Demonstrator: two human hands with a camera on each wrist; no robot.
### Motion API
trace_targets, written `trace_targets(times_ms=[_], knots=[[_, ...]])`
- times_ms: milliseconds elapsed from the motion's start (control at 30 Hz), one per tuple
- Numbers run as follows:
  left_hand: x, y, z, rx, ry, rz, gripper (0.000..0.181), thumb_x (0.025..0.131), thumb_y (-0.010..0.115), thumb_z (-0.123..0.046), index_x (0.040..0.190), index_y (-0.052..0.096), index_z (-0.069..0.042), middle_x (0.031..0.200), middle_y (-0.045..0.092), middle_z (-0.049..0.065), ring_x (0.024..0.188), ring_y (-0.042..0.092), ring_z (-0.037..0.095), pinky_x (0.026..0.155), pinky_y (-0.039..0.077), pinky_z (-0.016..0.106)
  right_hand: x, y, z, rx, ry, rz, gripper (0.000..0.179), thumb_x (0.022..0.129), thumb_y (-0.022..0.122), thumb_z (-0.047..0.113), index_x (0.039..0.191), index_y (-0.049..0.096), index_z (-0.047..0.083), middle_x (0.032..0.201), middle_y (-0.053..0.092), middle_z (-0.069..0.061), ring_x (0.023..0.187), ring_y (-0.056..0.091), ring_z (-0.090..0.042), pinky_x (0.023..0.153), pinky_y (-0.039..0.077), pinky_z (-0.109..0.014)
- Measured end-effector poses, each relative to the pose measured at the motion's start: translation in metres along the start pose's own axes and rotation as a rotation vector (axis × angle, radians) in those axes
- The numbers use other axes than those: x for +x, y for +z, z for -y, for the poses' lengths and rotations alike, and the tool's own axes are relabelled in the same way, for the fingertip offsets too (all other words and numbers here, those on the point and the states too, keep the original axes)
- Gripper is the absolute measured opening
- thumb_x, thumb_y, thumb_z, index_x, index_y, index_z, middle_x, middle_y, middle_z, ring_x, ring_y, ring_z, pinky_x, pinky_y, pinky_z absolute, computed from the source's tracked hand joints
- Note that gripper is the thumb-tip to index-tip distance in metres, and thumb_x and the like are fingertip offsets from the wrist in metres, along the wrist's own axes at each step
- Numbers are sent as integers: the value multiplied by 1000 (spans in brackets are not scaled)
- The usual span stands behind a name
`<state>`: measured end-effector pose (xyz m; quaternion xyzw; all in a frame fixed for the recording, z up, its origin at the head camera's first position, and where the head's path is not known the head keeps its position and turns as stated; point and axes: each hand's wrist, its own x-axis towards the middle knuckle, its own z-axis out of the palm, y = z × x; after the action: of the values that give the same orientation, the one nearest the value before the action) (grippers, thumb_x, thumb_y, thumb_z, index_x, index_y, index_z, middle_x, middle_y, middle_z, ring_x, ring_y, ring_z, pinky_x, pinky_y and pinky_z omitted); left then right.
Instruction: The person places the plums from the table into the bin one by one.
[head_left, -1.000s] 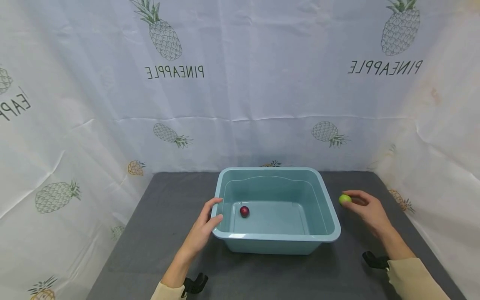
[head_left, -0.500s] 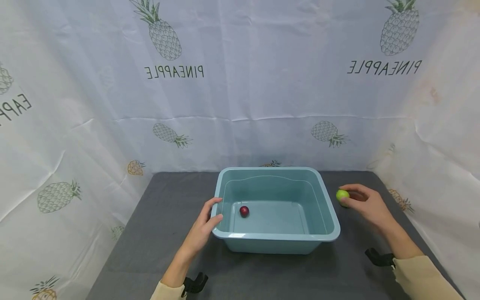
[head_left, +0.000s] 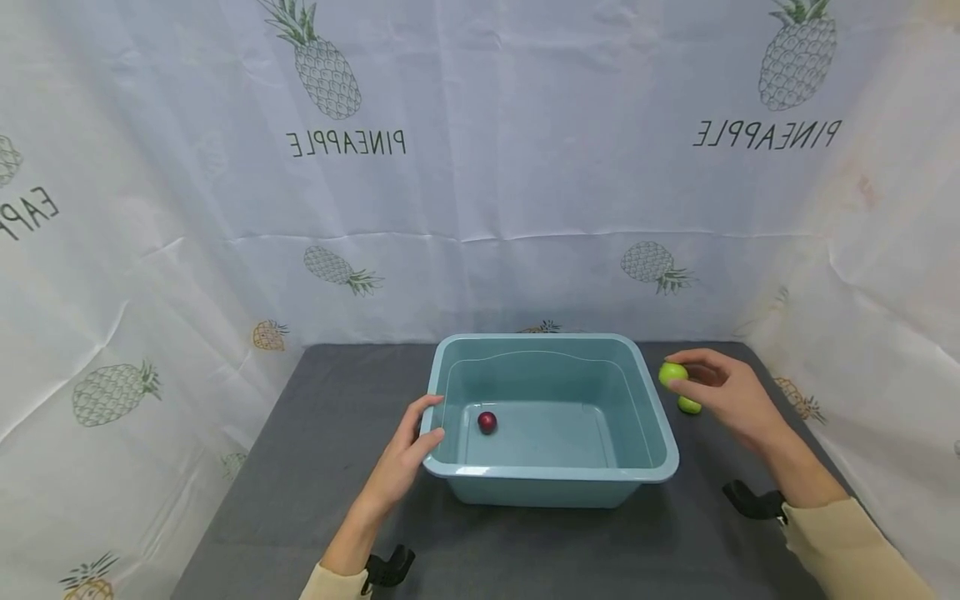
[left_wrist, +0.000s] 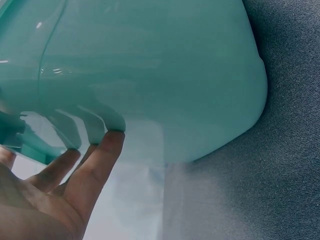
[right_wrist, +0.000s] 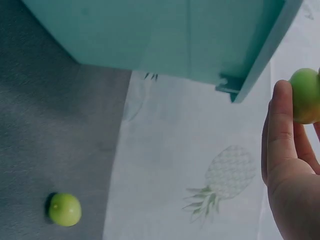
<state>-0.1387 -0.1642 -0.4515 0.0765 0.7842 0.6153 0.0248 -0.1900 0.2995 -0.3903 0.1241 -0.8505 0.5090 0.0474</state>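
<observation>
My left hand grips the left rim of a light blue plastic tub, thumb over the edge. In the left wrist view its fingertips press against the tub's outer wall. Inside the tub, toward the left, lies a small round dark red fruit. Right of the tub, my right hand pinches a small round green fruit between thumb and fingers, raised to about rim height. A second green fruit lies on the table below that hand, partly hidden in the head view.
The dark grey tabletop carries the tub. White cloth printed with pineapples stands behind and at both sides. A black wrist strap piece sticks out below the right wrist, and another by the left.
My right hand has lifted the pinched green fruit up and slightly left, bringing the second green fruit into sight below. The left hand and the tub have stayed put.
</observation>
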Motion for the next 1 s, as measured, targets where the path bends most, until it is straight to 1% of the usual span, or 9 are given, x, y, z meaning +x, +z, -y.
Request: trace_targets(times_ms=[167, 333, 500, 633, 800, 900, 1000], knots=[[0, 0, -1, 1, 0, -1, 45, 106, 52, -25, 149, 40, -27, 161, 28, 15, 139, 39, 40, 106, 36, 60, 2, 2, 12, 18, -40, 24, 37, 96, 72, 14, 129, 61, 0, 122, 62, 10, 112, 60, 1, 84, 49, -19], [0, -1, 0, -1, -3, -2, 45, 106, 53, -28, 149, 41, -28, 161, 28, 15, 139, 39, 40, 107, 36, 62, 5, 4, 26, 22, -62, 47, 36, 96, 72, 13, 129, 62, 2, 122, 63, 10, 112, 60, 1, 85, 50, -20], [1, -1, 1, -5, -3, -2, 45, 105, 54, -27, 148, 42, -28, 161, 28, 15, 139, 38, 41, 107, 35, 63, 10, 7, 38, 61, -100, 80, 35, 96, 71, 10, 128, 62, -1, 120, 65, 9, 109, 64, -3, 83, 52, -23], [1, -3, 2, -6, -9, -2, 45, 105, 55, -28, 148, 42, -28, 161, 29, 15, 139, 38, 41, 107, 35, 63, 13, 11, 48, 88, -99, 110, 35, 97, 70, 11, 129, 62, 0, 121, 64, 6, 107, 66, -6, 83, 54, -25], [2, -4, 3, -11, -7, 5, 45, 105, 55, -25, 148, 42, -28, 161, 29, 14, 139, 38, 41, 107, 35, 64, 18, 17, 59, 74, -84, 129, 36, 97, 71, 14, 130, 62, 1, 123, 63, 3, 107, 65, -6, 83, 55, -28], [3, -4, 4, -18, -4, 9, 45, 105, 55, -22, 148, 42, -27, 161, 28, 15, 139, 38, 42, 107, 35, 64, 22, 21, 65, 66, -93, 144, 36, 97, 71, 14, 129, 62, 2, 123, 64, -1, 106, 66, -9, 82, 55, -29], [3, -4, 4, -20, -3, 7, 45, 104, 56, -24, 148, 43, -27, 161, 29, 15, 139, 39, 43, 107, 36, 63, 26, 25, 72, 75, -111, 159, 35, 96, 72, 13, 128, 63, 2, 122, 64, -5, 106, 66, -12, 82, 56, -30]])
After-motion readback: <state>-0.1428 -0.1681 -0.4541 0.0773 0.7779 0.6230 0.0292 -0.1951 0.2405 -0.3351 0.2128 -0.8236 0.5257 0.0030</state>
